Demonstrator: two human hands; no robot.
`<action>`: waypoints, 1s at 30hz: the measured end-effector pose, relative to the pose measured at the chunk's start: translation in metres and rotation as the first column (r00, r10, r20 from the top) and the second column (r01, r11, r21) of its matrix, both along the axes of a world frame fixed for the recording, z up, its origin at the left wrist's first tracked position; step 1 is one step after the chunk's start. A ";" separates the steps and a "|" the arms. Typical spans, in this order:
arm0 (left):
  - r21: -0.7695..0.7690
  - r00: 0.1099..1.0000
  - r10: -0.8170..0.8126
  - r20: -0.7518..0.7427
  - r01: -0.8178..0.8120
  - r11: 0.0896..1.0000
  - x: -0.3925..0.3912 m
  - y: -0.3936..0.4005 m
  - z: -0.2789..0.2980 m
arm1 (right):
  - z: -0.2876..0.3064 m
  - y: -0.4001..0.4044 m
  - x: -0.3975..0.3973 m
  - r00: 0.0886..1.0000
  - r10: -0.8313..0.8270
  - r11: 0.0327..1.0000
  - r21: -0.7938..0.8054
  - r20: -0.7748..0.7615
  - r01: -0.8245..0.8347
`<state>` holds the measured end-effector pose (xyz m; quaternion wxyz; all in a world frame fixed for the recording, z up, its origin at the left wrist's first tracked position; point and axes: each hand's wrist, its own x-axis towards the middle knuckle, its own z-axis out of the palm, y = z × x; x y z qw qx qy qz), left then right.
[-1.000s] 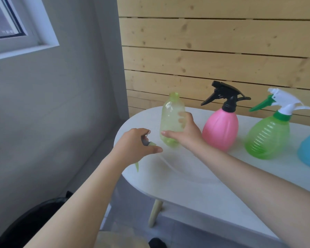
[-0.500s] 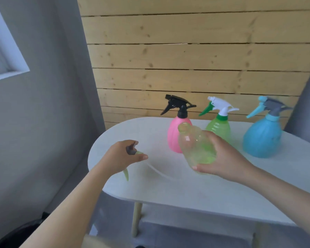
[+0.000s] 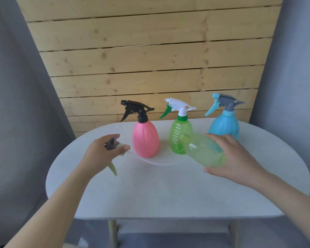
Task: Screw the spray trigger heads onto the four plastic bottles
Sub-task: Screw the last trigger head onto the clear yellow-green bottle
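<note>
My right hand (image 3: 234,158) grips a pale green clear bottle (image 3: 202,151) with no head on it, tilted so its open neck points left. My left hand (image 3: 101,155) holds a spray trigger head (image 3: 114,146) with a grey body and light green lever; its clear dip tube (image 3: 150,161) trails right across the table toward the bottle. Behind stand a pink bottle (image 3: 145,138) with a black head, a green ribbed bottle (image 3: 180,133) with a white head, and a blue bottle (image 3: 224,127) with a grey and blue head.
Everything sits on a white oval table (image 3: 168,190) with pale legs. A wooden plank wall (image 3: 147,59) rises behind the table, with grey walls on both sides.
My right hand has carried the pale green bottle to the right and tipped it further over, in front of the green and blue bottles. The view has swung right. My left hand stays closed on the trigger head.
</note>
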<state>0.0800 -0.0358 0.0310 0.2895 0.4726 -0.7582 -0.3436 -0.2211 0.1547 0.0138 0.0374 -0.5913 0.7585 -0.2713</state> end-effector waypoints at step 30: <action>-0.026 0.997 0.071 0.006 -0.071 0.997 0.020 -0.002 0.000 | -0.005 -0.010 -0.004 0.988 0.020 1.000 0.015 -0.152 -0.018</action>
